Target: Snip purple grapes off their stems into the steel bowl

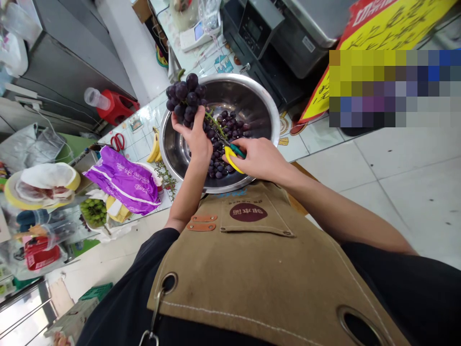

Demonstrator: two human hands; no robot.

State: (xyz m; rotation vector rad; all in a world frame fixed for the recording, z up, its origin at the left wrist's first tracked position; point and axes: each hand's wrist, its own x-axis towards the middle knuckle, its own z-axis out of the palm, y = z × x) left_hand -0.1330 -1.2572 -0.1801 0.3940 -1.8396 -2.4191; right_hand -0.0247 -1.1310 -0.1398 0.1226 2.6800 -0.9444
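Note:
My left hand is closed on a bunch of dark purple grapes, lifted over the left rim of a large steel bowl. A bare green stem trails from the bunch toward the bowl's middle. Wrapped round the yellow and green handles of a pair of scissors is my right hand. The blades point up and left, close to the green stem; whether they touch it I cannot tell. Loose dark grapes lie in the bottom of the bowl, partly hidden by my hands.
Left of the bowl are bananas, stripped grape stems, a purple packet and red-handled scissors. Green grapes lie farther left. Behind stand a white scale and a dark machine. A yellow sign leans at the right.

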